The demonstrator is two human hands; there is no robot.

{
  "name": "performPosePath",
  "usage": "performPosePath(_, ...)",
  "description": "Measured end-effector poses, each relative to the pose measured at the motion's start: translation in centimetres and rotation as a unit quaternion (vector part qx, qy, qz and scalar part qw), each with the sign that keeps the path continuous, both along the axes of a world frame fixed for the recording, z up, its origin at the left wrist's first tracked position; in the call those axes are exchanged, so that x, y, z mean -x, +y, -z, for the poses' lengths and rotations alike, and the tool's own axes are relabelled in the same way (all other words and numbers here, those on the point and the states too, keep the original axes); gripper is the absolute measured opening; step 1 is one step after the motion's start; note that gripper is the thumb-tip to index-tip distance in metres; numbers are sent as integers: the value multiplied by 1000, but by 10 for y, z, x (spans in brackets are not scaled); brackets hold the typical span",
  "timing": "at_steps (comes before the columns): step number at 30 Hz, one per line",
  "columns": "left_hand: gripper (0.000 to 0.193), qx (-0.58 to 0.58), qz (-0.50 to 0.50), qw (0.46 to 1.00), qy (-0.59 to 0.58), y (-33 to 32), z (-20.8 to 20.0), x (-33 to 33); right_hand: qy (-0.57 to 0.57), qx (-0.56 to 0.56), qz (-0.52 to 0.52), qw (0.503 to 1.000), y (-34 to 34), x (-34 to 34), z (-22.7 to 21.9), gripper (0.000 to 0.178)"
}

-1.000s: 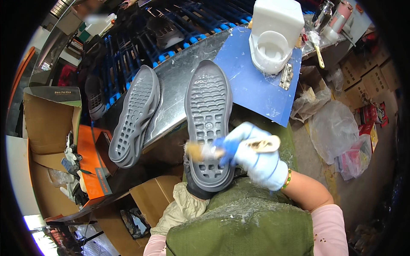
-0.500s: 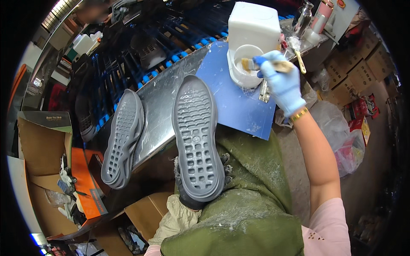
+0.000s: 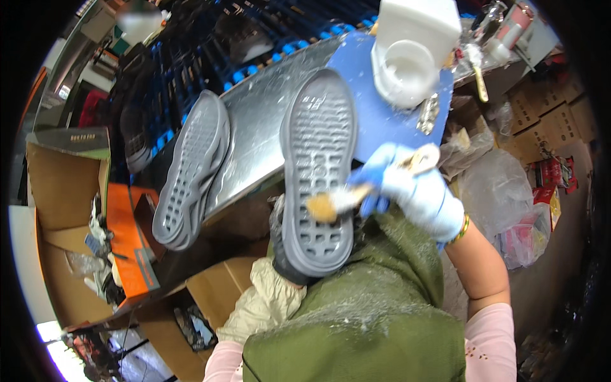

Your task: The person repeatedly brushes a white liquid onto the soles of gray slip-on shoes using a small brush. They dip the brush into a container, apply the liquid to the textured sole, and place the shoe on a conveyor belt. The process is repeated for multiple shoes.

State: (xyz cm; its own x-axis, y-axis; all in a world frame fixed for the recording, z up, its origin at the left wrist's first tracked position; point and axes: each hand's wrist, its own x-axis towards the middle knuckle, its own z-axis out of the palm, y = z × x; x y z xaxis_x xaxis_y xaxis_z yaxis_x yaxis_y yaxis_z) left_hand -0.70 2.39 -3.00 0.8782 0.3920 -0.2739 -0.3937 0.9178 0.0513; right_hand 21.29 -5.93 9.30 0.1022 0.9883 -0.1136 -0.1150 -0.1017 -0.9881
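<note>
Right hand (image 3: 420, 194), light-blue glove with deeper blue fingertips; fingers closed about the handle of a brush (image 3: 344, 200); tan bristles over the lower half of a grey shoe sole (image 3: 320, 153), contact unclear through blur; left hand (image 3: 276, 219), dark glove; grasping that sole from beneath, a part showing at its left edge, most fingers hidden; sole gridded face up, above the green apron (image 3: 375, 299), upper end before the metal bench (image 3: 258, 143); second sole (image 3: 194, 159), grey, to its left, apart; white container (image 3: 417, 25) on a blue sheet (image 3: 379, 137); lettering: small pale print on the open box (image 3: 67, 191); dark printed marks on stacked cartons (image 3: 560, 130), too small to read.
</note>
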Motion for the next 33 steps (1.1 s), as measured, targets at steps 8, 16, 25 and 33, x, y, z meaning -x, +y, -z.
performPosePath(8, 60, -167, 74, 980, 85, 24, -13, -3, -572, -226, -55, 787, 14, -12, -27, 6)
performPosePath(16, 58, -149, 78, 983, 72, 22, -22, 9, -563, -162, -25, 810, 45, -50, -25, 13)
performPosePath(25, 76, -68, 63, 995, -38, 16, -43, -20, -368, -23, 261, 892, 60, -142, -8, 17)
performPosePath(33, 58, 11, 37, 998, -51, -16, -20, -14, 121, -120, 240, 956, 6, -134, 25, 30)
